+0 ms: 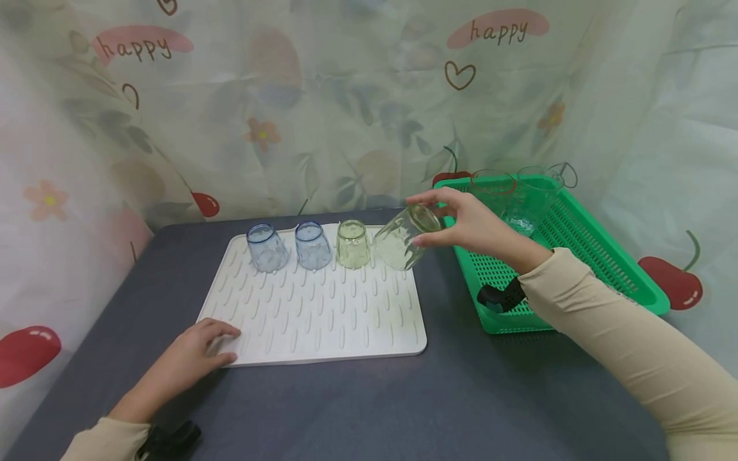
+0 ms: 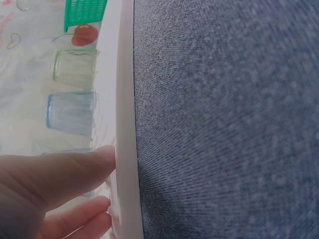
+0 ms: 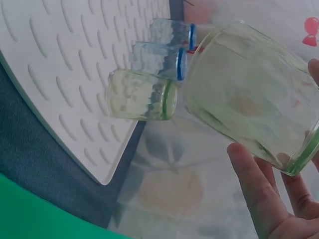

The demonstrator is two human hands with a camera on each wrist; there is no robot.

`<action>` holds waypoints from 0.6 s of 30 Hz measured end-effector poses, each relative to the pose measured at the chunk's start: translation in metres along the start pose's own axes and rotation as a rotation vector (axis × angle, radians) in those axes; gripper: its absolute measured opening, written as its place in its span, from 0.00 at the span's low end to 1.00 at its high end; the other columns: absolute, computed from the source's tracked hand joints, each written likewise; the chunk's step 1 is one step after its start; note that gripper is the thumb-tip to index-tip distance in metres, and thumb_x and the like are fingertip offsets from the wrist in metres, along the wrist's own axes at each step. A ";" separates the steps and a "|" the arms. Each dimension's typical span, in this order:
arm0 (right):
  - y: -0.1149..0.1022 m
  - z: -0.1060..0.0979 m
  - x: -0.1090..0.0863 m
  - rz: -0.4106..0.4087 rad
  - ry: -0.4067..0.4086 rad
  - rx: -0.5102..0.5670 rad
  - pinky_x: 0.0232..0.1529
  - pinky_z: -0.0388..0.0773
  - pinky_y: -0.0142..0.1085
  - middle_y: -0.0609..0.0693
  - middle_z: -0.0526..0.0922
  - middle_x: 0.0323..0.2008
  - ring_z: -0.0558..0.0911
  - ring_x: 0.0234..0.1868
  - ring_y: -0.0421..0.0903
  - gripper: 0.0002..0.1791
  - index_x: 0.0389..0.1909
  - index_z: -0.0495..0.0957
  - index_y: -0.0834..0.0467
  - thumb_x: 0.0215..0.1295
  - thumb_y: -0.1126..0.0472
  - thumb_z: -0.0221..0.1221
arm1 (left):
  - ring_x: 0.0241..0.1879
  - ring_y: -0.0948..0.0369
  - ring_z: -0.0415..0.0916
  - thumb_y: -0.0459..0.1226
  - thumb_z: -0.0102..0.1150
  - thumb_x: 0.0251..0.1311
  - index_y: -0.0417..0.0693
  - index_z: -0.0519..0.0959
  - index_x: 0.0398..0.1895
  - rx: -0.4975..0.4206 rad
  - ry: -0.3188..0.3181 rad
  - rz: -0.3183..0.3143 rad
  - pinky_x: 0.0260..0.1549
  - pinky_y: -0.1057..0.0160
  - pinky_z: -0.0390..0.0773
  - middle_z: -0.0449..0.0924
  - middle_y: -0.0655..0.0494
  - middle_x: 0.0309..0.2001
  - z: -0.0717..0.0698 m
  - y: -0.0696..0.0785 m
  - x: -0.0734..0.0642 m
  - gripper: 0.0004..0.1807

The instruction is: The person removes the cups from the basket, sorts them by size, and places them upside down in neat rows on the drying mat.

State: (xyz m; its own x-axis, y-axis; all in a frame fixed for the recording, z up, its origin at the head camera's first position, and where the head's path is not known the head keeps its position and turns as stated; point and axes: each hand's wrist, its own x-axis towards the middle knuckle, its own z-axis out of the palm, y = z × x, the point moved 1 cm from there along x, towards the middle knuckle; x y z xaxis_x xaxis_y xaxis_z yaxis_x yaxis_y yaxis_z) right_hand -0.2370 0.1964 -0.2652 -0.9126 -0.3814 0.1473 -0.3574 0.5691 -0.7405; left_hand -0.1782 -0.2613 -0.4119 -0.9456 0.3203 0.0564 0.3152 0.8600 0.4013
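In the head view my right hand (image 1: pixel 461 224) grips a pale green glass (image 1: pixel 400 240) near its base, tilted with the mouth down and to the left, over the mat's back right corner. The right wrist view shows the same glass (image 3: pixel 249 94) with fingers around its thick green base. My left hand (image 1: pixel 193 352) rests at the front left corner of the white ridged mat (image 1: pixel 323 314), thumb and fingertips touching its edge. Along the mat's back edge stand two blue glasses (image 1: pixel 268 248) (image 1: pixel 313 246) and a green glass (image 1: pixel 353 244), all upside down.
A green plastic basket (image 1: pixel 623 282) stands to the right with a clear glass (image 1: pixel 527 205) and a red-rimmed glass (image 1: pixel 492 187) in it. Dark cloth (image 1: pixel 357 410) covers the table. A printed curtain (image 1: pixel 346 96) hangs behind and at both sides.
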 end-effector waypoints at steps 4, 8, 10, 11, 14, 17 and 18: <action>0.002 -0.001 0.011 0.002 0.008 -0.009 0.58 0.73 0.51 0.46 0.72 0.62 0.72 0.61 0.50 0.33 0.62 0.73 0.50 0.54 0.53 0.71 | 0.47 0.45 0.77 0.38 0.74 0.48 0.43 0.82 0.42 0.004 0.005 0.003 0.46 0.43 0.76 0.80 0.44 0.45 0.000 0.000 0.000 0.18; 0.003 -0.003 0.020 0.030 0.019 -0.029 0.55 0.76 0.49 0.47 0.73 0.60 0.74 0.59 0.52 0.34 0.62 0.73 0.50 0.52 0.52 0.72 | 0.47 0.45 0.77 0.38 0.74 0.47 0.43 0.82 0.42 0.010 0.007 0.005 0.46 0.43 0.76 0.80 0.44 0.45 0.000 0.001 0.000 0.18; 0.003 -0.003 0.024 0.052 0.023 -0.036 0.53 0.77 0.48 0.46 0.73 0.60 0.74 0.59 0.51 0.35 0.61 0.72 0.48 0.52 0.50 0.72 | 0.47 0.45 0.77 0.38 0.74 0.47 0.43 0.82 0.42 0.011 0.005 0.002 0.46 0.43 0.76 0.80 0.44 0.45 0.000 0.001 0.000 0.18; 0.004 -0.003 0.026 0.063 0.025 -0.037 0.52 0.77 0.48 0.45 0.73 0.60 0.74 0.59 0.51 0.35 0.61 0.72 0.47 0.52 0.49 0.72 | 0.47 0.45 0.77 0.38 0.74 0.47 0.43 0.82 0.42 0.011 0.004 0.001 0.46 0.43 0.76 0.80 0.44 0.45 0.000 0.001 0.000 0.18; 0.005 -0.003 0.032 0.085 0.030 -0.045 0.51 0.77 0.46 0.44 0.73 0.60 0.73 0.60 0.50 0.35 0.62 0.72 0.45 0.51 0.48 0.72 | 0.47 0.46 0.77 0.38 0.74 0.47 0.43 0.82 0.42 0.014 0.000 -0.004 0.45 0.43 0.76 0.80 0.44 0.45 0.000 0.001 0.001 0.18; 0.008 -0.002 0.039 0.100 0.029 -0.044 0.50 0.78 0.46 0.44 0.72 0.61 0.72 0.60 0.49 0.36 0.62 0.72 0.44 0.51 0.48 0.73 | 0.47 0.46 0.77 0.38 0.74 0.47 0.43 0.82 0.43 0.016 -0.006 -0.015 0.45 0.43 0.77 0.80 0.44 0.45 0.000 0.001 0.001 0.19; 0.009 -0.002 0.042 0.104 0.028 -0.044 0.50 0.78 0.46 0.45 0.71 0.62 0.72 0.60 0.49 0.36 0.62 0.72 0.44 0.51 0.48 0.73 | 0.47 0.46 0.77 0.38 0.74 0.47 0.43 0.82 0.43 0.016 -0.009 -0.020 0.45 0.43 0.76 0.80 0.44 0.45 0.000 0.002 0.001 0.19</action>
State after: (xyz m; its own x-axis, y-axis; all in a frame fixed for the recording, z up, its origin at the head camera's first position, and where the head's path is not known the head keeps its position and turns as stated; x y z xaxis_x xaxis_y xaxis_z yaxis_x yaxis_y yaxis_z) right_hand -0.2786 0.1868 -0.2648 -0.9503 -0.2981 0.0901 -0.2681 0.6360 -0.7236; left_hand -0.1786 -0.2595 -0.4113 -0.9509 0.3068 0.0401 0.2978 0.8725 0.3873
